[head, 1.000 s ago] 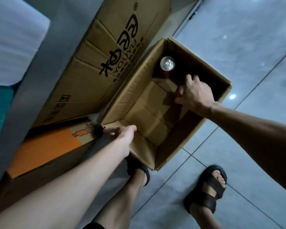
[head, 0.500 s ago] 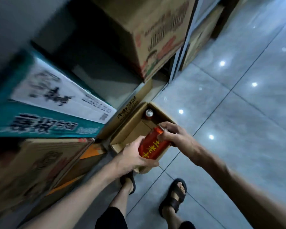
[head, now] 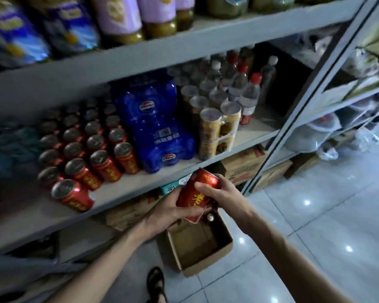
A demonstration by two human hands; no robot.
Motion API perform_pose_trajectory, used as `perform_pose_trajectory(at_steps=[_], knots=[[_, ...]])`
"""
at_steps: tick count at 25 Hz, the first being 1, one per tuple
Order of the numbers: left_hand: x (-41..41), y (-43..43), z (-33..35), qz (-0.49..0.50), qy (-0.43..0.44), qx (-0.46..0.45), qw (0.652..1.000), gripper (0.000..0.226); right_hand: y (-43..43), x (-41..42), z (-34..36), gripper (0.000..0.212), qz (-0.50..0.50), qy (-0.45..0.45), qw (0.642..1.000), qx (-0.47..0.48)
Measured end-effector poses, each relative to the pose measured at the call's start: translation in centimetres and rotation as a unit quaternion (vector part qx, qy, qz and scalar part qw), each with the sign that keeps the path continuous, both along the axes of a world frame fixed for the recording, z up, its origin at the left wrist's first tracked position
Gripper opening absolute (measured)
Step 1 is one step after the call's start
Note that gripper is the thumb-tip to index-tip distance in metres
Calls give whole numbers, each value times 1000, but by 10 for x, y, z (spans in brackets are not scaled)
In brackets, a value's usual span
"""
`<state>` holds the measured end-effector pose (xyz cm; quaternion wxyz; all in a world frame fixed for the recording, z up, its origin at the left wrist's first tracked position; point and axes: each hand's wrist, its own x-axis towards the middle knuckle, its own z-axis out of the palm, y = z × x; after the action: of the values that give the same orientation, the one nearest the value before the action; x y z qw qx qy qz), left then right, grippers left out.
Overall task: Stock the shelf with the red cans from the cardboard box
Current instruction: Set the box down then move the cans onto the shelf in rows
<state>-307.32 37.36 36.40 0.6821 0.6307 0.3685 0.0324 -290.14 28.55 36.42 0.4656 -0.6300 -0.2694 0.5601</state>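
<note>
A red can [head: 195,196] with yellow lettering is held in both hands just below the front edge of the grey shelf [head: 127,189]. My left hand [head: 169,212] cups its lower end and my right hand [head: 219,193] wraps its upper side. Several rows of matching red cans [head: 88,149] stand on the shelf's left part. The open cardboard box [head: 206,256] sits on the floor under my hands, with one can top [head: 210,217] showing at its far corner.
A blue shrink-wrapped pack [head: 155,125] and wrapped yellow cans [head: 214,127] fill the shelf to the right of the red cans, with bottles [head: 247,92] behind. Cardboard cartons [head: 243,165] lie under the shelf. A metal upright [head: 293,119] stands to the right. Tiled floor spreads right.
My view has swung up from the box to the shelf. The can, lifted out of the box by my right hand, has risen toward the shelf edge, gripped by both hands.
</note>
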Motion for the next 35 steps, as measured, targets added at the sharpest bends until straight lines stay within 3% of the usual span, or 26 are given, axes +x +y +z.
perform_pose_trajectory(at_steps=[4, 8, 10, 12, 15, 17, 19, 24, 28, 35], knots=[[-57, 20, 29, 84, -23, 42, 995, 63, 48, -55, 42, 52, 61, -62, 994, 64], [-138, 42, 15, 219, -15, 105, 970, 46, 103, -130, 47, 74, 118, -237, 959, 104], [-181, 51, -3, 309, 53, 148, 938, 27, 126, -161, 37, 76, 141, -292, 939, 117], [-215, 60, -20, 365, 187, 224, 884, 24, 143, -181, 23, 78, 159, -327, 921, 138], [-248, 79, -37, 316, 351, 326, 819, 60, 160, -211, 2, 78, 184, -367, 893, 182], [-256, 93, -43, 259, 387, 308, 830, 91, 163, -224, -12, 77, 198, -391, 877, 199], [-259, 107, -50, 229, 396, 271, 847, 106, 165, -229, -22, 76, 197, -423, 862, 197], [-272, 121, -70, 180, 436, 316, 823, 97, 172, -232, -36, 76, 156, -432, 865, 202], [-272, 129, -77, 154, 435, 268, 846, 100, 173, -236, -46, 80, 142, -431, 869, 195], [-269, 134, -81, 151, 434, 240, 855, 106, 178, -237, -51, 90, 135, -413, 877, 208]])
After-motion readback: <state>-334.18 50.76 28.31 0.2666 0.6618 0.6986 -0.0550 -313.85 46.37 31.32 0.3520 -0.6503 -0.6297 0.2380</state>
